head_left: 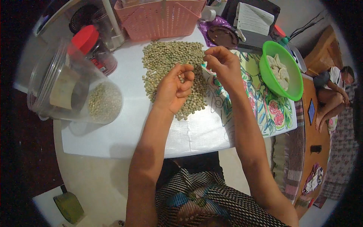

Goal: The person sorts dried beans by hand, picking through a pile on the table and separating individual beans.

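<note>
A broad single layer of dried green peas [166, 55] is spread over the white table cover. Above its middle, my left hand [172, 89] is turned palm up with curled fingers, and a few peas show in its hollow. My right hand [227, 70] hovers at the right edge of the layer, thumb and forefinger pinched together; whatever is between them is too small to make out. To the left, a large clear plastic jar [38, 85] lies tilted on the table with more peas at its base end.
A pink basket [159, 20] and a red-lidded jar [104, 62] stand at the back. On the right, a green bowl [295, 89] of pale dumpling-like pieces rests over a flowered cloth [280, 123]. A dark round lid [223, 36] lies behind. Another person [332, 89] sits far right.
</note>
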